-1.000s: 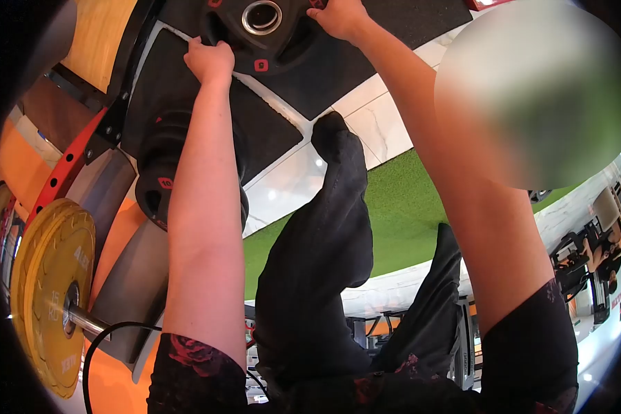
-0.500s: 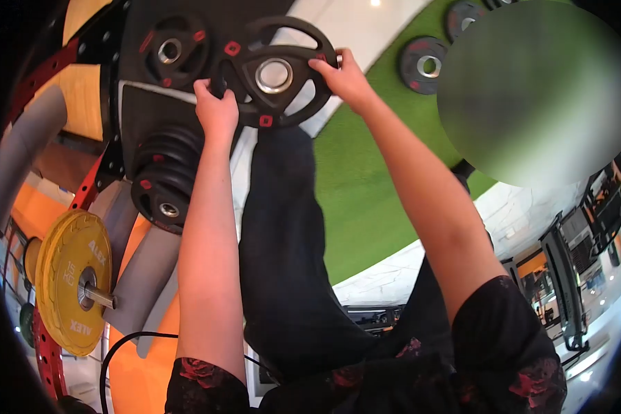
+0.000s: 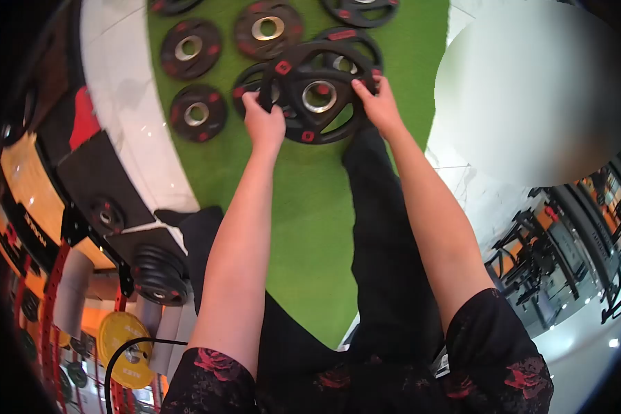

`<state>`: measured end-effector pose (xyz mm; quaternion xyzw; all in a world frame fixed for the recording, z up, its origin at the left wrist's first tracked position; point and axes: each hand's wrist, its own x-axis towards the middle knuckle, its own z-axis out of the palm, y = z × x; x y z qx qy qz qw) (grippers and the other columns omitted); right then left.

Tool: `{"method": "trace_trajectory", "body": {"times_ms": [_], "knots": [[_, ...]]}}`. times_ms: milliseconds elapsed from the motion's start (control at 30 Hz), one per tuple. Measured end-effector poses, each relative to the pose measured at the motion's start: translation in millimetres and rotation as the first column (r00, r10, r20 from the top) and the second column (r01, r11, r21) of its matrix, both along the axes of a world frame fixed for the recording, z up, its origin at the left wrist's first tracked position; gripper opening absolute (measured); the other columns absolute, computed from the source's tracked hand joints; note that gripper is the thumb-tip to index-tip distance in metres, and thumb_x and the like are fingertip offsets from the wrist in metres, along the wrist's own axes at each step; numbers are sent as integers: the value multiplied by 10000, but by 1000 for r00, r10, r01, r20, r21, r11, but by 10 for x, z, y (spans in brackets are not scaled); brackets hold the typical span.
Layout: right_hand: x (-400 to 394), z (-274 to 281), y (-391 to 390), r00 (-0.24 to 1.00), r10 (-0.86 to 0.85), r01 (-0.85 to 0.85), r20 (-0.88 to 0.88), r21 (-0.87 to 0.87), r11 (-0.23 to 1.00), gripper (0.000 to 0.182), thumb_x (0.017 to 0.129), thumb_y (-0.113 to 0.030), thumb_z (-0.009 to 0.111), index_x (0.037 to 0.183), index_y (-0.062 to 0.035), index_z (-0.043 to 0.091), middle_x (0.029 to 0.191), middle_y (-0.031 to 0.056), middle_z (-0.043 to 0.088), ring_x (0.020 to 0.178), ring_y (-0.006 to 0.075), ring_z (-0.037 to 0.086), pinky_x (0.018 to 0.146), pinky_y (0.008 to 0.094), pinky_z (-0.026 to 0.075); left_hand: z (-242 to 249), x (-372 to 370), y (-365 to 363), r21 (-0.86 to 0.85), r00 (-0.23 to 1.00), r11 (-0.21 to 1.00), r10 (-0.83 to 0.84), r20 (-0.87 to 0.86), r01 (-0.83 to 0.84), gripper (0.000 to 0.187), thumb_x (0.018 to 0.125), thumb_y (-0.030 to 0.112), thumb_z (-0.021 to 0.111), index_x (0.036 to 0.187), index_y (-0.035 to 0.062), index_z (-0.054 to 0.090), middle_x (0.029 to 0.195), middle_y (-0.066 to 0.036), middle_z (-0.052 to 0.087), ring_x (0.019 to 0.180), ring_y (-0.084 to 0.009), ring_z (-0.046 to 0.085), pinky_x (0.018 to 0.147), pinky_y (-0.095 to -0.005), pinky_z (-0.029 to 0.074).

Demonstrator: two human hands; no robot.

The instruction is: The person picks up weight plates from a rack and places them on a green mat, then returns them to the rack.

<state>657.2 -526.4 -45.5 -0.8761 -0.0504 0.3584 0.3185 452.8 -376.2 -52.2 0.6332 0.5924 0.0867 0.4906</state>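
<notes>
Black red-marked plate [image 3: 300, 94], now over turf [image 3: 303, 207]

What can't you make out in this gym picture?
In the head view:
- Plates beneath the held weight plate: partly hidden by it.
- Plates at the upper edge: cut off by that edge.
- Yellow plate: any weight marking is too small.
- Upper-right background: hidden by a round blur.

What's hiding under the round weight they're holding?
Under the weight, a black plate peeks out by the left hand, and another plate near the right hand, over green turf. The weight hides the rest, so I can't tell what else is there.
</notes>
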Motion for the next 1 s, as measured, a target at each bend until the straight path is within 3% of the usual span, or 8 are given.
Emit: {"method": "trace_trajectory", "body": {"times_ms": [167, 367, 467, 567, 700, 800, 867, 1000], "knots": [[1677, -485, -1148, 987, -145, 152, 72, -109, 982, 682, 877, -447, 757, 1283, 51, 532, 1193, 225, 634, 1064, 296, 640, 917, 384, 504, -594, 1910, -834, 36, 982, 985, -169, 90, 166, 382, 792, 24, 676, 1140, 23, 517, 1001, -229, 655, 976, -418, 651, 871, -478, 509], [2672, -1096, -1875, 886, -445, 430, -133, -125, 894, 628, 879, -325, 755, 1312, 66, 523, 1225, 210, 643, 1023, 260, 664, 875, 368, 529, -1180, 3341, -1324, 42, 932, 934, -349, -97, 354, 406, 797, 88, 691, 1173, 5, 561, 1059, -253, 628, 1067, -420, 571, 947, -476, 463], [2890, -1436, -2029, 873, -453, 443, -178, -94, 891, 619, 866, -250, 741, 1356, 46, 505, 1227, 206, 644, 1018, 255, 667, 852, 368, 537, -1415, 3739, -1395, 69, 861, 867, -474, -187, 493, 471, 833, 80, 686, 1269, 11, 523, 1158, -260, 539, 1084, -437, 583, 942, -478, 490], [3009, -1819, -2149, 849, -473, 488, -235, 7, 873, 618, 845, -212, 743, 1371, 18, 517, 1213, 196, 648, 1011, 258, 670, 826, 360, 543, -1751, 3883, -1380, 226, 789, 759, -555, -265, 610, 400, 838, 64, 615, 1231, -15, 603, 1138, -263, 591, 1072, -419, 595, 949, -478, 486], [2867, -1374, -1947, 794, -563, 585, -228, 36, 810, 633, 826, -205, 759, 1374, 5, 523, 1199, 193, 650, 1009, 252, 663, 825, 373, 540, -1758, 3780, -1268, 177, 803, 784, -578, -142, 596, 429, 843, 53, 576, 1265, -11, 615, 1042, -217, 663, 1062, -363, 614, 962, -455, 484], [2729, -1219, -1980, 851, -468, 476, -237, -29, 879, 636, 827, -222, 759, 1372, 6, 525, 1238, 196, 627, 1016, 264, 654, 871, 389, 528, -1428, 3604, -1248, -11, 864, 864, -503, -12, 503, 373, 868, 93, 610, 1229, 2, 601, 1046, -139, 693, 1046, -331, 631, 936, -435, 494], [2568, -1295, -1956, 991, -83, 95, 103, -119, 988, 654, 841, -247, 748, 1399, -13, 502, 1280, 194, 597, 1032, 276, 645, 927, 400, 510, -1212, 3375, -1112, 5, 895, 895, -446, 20, 446, 368, 868, 102, 618, 1222, 4, 597, 1041, -141, 695, 1042, -330, 636, 931, -434, 495], [1878, -608, -1172, 999, 29, -29, -20, -32, 999, 621, 845, -267, 737, 1383, -41, 524, 1278, 176, 579, 1041, 276, 647, 951, 397, 504, -651, 2464, -605, 51, 969, 968, -245, -33, 246, 369, 875, 140, 635, 1216, 7, 589, 1015, -144, 706, 1012, -326, 657, 916, -424, 500]]}}
